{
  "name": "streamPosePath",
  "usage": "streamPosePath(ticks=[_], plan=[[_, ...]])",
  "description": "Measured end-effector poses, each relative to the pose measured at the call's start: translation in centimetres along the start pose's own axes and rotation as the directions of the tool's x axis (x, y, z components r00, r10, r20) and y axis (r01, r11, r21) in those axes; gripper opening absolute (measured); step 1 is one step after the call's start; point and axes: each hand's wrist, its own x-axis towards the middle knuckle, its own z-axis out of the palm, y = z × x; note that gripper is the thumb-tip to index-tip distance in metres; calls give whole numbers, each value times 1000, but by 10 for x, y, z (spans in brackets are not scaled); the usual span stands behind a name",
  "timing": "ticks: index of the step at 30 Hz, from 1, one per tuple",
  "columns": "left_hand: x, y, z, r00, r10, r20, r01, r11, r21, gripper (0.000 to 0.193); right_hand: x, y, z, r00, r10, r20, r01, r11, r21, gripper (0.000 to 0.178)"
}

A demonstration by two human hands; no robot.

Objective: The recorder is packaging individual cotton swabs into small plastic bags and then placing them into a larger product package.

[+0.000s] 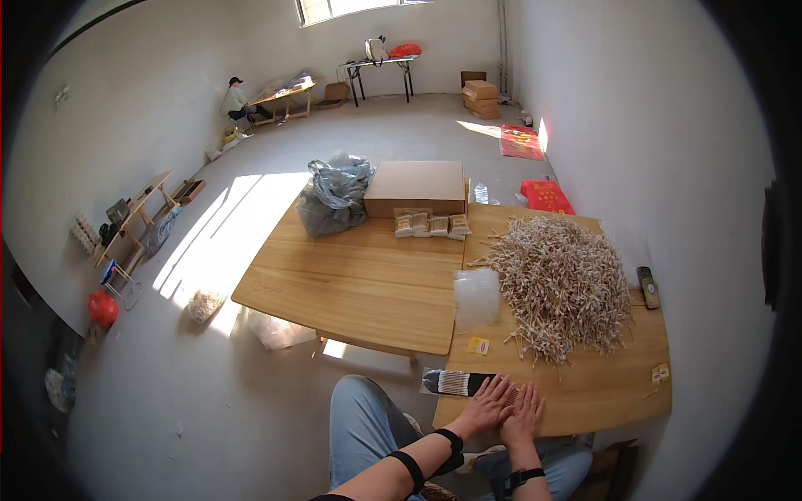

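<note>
Swab pile (561, 288) heaped on right side of worktop (606, 402). Plastic bags (476, 298) laid left of pile, card (478, 346) set before them. Packet (455, 382) laid along near edge, its right part covered by hands (488, 406). Box (413, 185) placed at far edge, sack (336, 196) set left of it, packs (430, 226) lined up before it. Filled bag (205, 306) placed on floor (276, 417) left of worktop. Boxes (480, 96) stacked on floor behind.

- Flat black strip with slim pale sticks (458, 383), lower centre: right end hidden beneath left hand (487, 404) and right hand (523, 414).
- Bright rectangular window (342, 9), top: cut off.
- Black-capped seated person (237, 98), upper left: details too small.
</note>
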Motion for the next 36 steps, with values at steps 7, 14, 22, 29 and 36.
streamPosePath(ticks=[7, 14, 22, 29, 36], plan=[[-3, -1, 6, 999, -25, -23, 26, 998, 52, 64, 6, 7, -4, 992, -113, 49, 116, 992, -54, 69], [-8, 4, 9, 1000, 14, -21, -11, 993, 122, 65, 1, 17, 1, 982, -189, -5, 187, 976, -111, 66], [0, -1, -11, 989, 56, -135, -40, 993, 115, 63, 0, 16, -9, 967, -256, -12, 254, 963, -89, 67], [-9, 0, 6, 998, 30, -52, -30, 1000, -1, 64, 4, 12, 4, 983, -176, -54, 175, 984, -19, 66], [-10, -4, 5, 999, 30, -17, -30, 1000, 6, 66, 6, 5, 5, 976, -209, -61, 201, 973, -114, 67]])
